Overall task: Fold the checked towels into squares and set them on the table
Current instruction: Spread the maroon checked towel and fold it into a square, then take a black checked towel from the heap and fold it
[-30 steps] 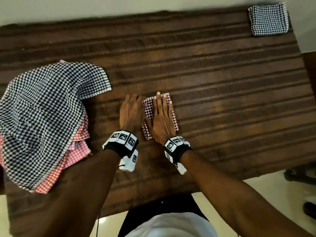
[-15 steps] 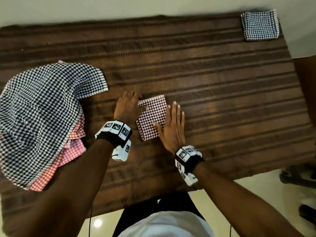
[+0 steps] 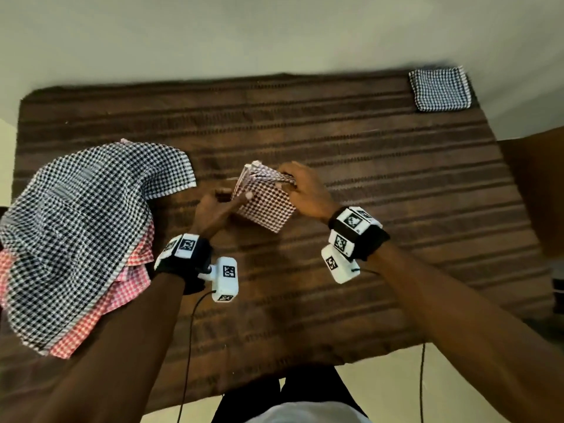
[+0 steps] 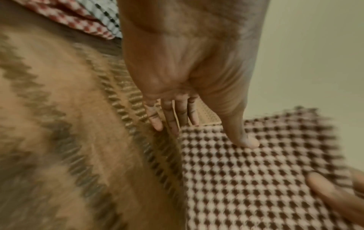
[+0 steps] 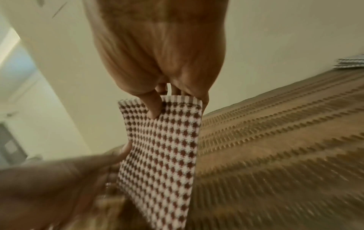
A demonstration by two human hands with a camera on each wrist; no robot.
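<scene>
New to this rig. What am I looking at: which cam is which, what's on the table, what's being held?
No robot here: a person works with bare hands, wearing one camera on the head and one on each wrist. The wide picture is the head view, looking down. The two close-ups look along each hand at its fingers.

Both the left hand and the right hand hold a folded maroon checked towel, tilted above the brown striped table cover. The right thumb pinches its top edge.

At the left lies a loose pile of towels, black-checked over red-checked. At the far right corner sits a folded black checked towel.
</scene>
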